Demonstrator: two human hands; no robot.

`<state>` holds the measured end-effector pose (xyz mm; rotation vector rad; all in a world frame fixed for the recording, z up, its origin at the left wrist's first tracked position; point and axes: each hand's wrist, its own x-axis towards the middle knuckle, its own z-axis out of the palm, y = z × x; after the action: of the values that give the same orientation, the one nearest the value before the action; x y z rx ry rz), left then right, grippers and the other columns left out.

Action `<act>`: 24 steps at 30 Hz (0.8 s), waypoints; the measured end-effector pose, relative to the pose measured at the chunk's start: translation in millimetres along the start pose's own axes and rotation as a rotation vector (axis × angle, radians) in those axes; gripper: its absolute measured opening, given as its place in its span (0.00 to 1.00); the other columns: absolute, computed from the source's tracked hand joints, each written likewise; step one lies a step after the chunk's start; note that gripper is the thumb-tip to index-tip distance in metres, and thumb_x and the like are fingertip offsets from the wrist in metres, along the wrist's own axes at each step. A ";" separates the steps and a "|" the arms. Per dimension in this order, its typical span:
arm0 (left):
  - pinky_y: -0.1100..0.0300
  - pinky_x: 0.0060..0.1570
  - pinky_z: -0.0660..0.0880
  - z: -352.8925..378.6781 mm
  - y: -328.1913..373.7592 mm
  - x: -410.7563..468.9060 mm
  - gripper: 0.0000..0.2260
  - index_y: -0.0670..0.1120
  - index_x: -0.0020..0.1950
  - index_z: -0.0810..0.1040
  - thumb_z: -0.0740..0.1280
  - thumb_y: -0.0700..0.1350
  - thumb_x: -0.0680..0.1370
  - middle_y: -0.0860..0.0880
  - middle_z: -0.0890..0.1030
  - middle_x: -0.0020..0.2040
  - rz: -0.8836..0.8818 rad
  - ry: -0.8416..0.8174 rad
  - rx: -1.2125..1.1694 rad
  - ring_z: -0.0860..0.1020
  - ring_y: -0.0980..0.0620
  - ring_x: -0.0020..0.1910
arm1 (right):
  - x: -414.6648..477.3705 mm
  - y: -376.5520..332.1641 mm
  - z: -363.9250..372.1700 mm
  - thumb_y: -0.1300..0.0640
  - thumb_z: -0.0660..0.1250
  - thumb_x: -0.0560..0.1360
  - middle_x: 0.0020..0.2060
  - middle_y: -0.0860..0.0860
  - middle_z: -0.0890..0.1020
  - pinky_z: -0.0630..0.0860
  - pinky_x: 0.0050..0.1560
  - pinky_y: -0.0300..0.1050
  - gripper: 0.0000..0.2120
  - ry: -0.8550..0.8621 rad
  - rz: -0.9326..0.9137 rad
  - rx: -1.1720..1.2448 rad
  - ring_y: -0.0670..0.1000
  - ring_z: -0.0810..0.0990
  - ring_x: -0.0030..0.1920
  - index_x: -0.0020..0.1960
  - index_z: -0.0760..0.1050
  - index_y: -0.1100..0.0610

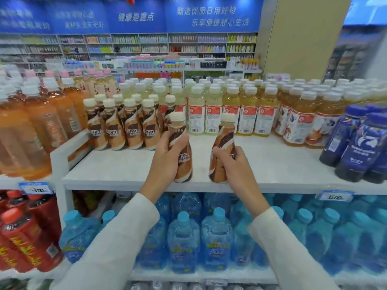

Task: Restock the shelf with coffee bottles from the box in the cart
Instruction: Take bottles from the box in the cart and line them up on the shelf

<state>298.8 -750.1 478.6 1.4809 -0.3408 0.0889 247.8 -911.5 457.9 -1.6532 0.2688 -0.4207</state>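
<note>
Head view, far left first: what's shelved there?

re: Orange drink bottles (41,126) are stacked on the upper level, labels too blurred to be read. A price tag (35,189) marked "3.00" is clipped below them, and red bottles (27,237) with yellow lettering are kept underneath.

And the coffee?

re: A row of coffee bottles (134,130) labelled NESCAFE is lined up at the back left of the white shelf (117,164). In front of it, the first held bottle (183,162) is gripped by the left hand (167,155), fingers wrapped round its middle, with "CAFE" left showing. Just to the right, the second held bottle (223,139), tilted, is clasped low down by the right hand (232,164). Both are held at the shelf's front edge; whether they're set down can't be told.

Further right?

re: Pale yellow drinks (213,116) with red-and-white labels are ranked behind, then dark blue bottles (360,147). A "6.00" tag (335,197) is fixed below those. Blue-capped water bottles (216,233) are stored on the lower level. "健康是重点" can be made out on the blue banner (209,15) up top.
</note>
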 end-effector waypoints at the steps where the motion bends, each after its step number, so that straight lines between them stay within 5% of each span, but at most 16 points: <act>1: 0.70 0.46 0.75 1.5 -1.9 5.9 0.11 0.60 0.64 0.74 0.66 0.53 0.82 0.66 0.82 0.52 0.020 -0.010 0.032 0.80 0.70 0.49 | 6.1 -0.5 1.3 0.41 0.68 0.76 0.51 0.43 0.81 0.77 0.51 0.45 0.17 0.007 -0.017 -0.017 0.46 0.81 0.52 0.59 0.72 0.49; 6: 0.71 0.49 0.70 2.5 -14.3 23.3 0.16 0.59 0.69 0.70 0.65 0.54 0.82 0.67 0.76 0.58 0.034 -0.009 0.077 0.74 0.71 0.55 | 28.1 6.0 8.8 0.45 0.67 0.79 0.54 0.42 0.77 0.69 0.44 0.30 0.20 0.043 -0.090 -0.067 0.38 0.75 0.51 0.67 0.66 0.49; 10: 0.75 0.48 0.70 0.5 -24.1 28.0 0.16 0.62 0.69 0.68 0.64 0.55 0.82 0.70 0.74 0.59 0.039 -0.037 0.096 0.74 0.74 0.55 | 35.1 11.0 11.8 0.46 0.67 0.80 0.52 0.40 0.77 0.73 0.39 0.28 0.18 0.028 -0.109 -0.098 0.37 0.76 0.49 0.66 0.66 0.49; 17: 0.65 0.57 0.74 -16.6 -40.7 28.0 0.31 0.58 0.69 0.68 0.76 0.59 0.70 0.62 0.77 0.62 -0.017 -0.072 0.215 0.77 0.65 0.59 | 36.0 20.2 -0.6 0.42 0.74 0.73 0.59 0.40 0.77 0.73 0.51 0.34 0.32 -0.089 -0.063 -0.115 0.39 0.77 0.58 0.70 0.62 0.45; 24: 0.70 0.45 0.71 -27.6 -48.8 19.8 0.32 0.55 0.63 0.68 0.82 0.52 0.66 0.58 0.77 0.58 -0.045 -0.026 0.393 0.77 0.64 0.52 | 38.1 29.9 -18.2 0.63 0.79 0.68 0.61 0.48 0.82 0.76 0.64 0.47 0.36 -0.094 -0.080 -0.063 0.46 0.81 0.59 0.71 0.69 0.49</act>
<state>335.2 -730.6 435.8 1.8792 -0.3225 0.1055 276.6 -947.5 434.3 -1.7450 0.1474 -0.3965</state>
